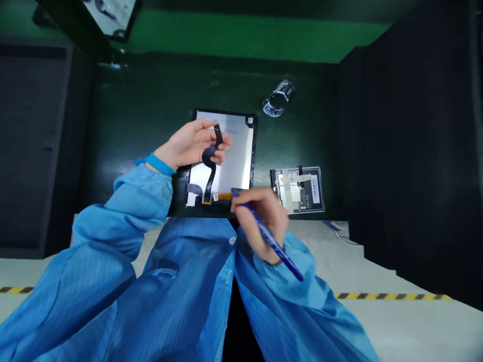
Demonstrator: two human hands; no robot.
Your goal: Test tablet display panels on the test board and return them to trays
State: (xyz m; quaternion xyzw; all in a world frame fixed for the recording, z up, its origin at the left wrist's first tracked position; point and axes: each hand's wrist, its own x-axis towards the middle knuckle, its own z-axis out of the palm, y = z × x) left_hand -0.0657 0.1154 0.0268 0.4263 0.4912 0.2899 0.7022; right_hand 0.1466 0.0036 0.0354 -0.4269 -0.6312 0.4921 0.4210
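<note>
A display panel [236, 151] with a silvery back and black frame lies on the dark green work surface in front of me. Over its left side, my left hand [199, 144] holds the upper part of a black flex cable [212, 176], whose lower end rests at the panel's bottom edge. An orange connector strip [224, 196] lies beside that end. My right hand [262, 218] is closed on a blue pen-like tool [273, 241], its tip near the orange strip. Whether the tip touches the strip cannot be made out.
To the right lies a small device with exposed circuitry [317, 193] and tape strips. A shiny metallic cylinder [279, 98] sits farther back. Dark box-like walls [400, 141] stand on both sides. Another screen-like object [113, 17] shows at the upper left.
</note>
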